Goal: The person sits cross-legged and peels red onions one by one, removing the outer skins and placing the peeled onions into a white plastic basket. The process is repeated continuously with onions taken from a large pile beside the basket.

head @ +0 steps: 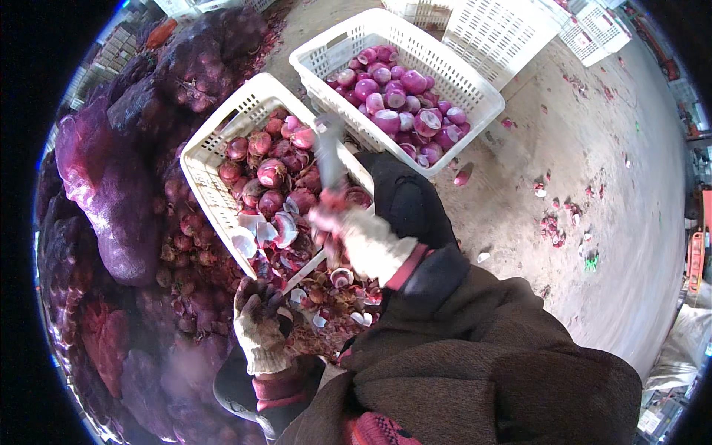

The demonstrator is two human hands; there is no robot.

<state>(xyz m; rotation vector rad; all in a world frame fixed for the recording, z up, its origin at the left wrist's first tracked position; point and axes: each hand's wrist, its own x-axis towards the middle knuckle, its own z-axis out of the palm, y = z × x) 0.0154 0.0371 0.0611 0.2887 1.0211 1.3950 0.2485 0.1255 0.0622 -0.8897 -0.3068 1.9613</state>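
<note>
My gloved right hand (353, 228) is blurred by motion over the near right corner of a white plastic crate (208, 189). It grips a blurred bladed tool, likely a knife (332, 161), pointing away from me. Unpeeled red onions (272, 172) and pale pieces of onion skin (250, 228) lie in that crate. My gloved left hand (258, 317) is at the crate's near left corner, its fingers curled; whether it holds anything is unclear. Behind to the right, a second white crate (473, 94) holds peeled, trimmed red onions (395, 97).
Purple mesh sacks of onions (111, 194) are piled along the left. More white crates (495, 33) stand at the back. Onion skins and scraps (328, 295) lie below the near crate, with others scattered on the concrete floor (517, 222) at right.
</note>
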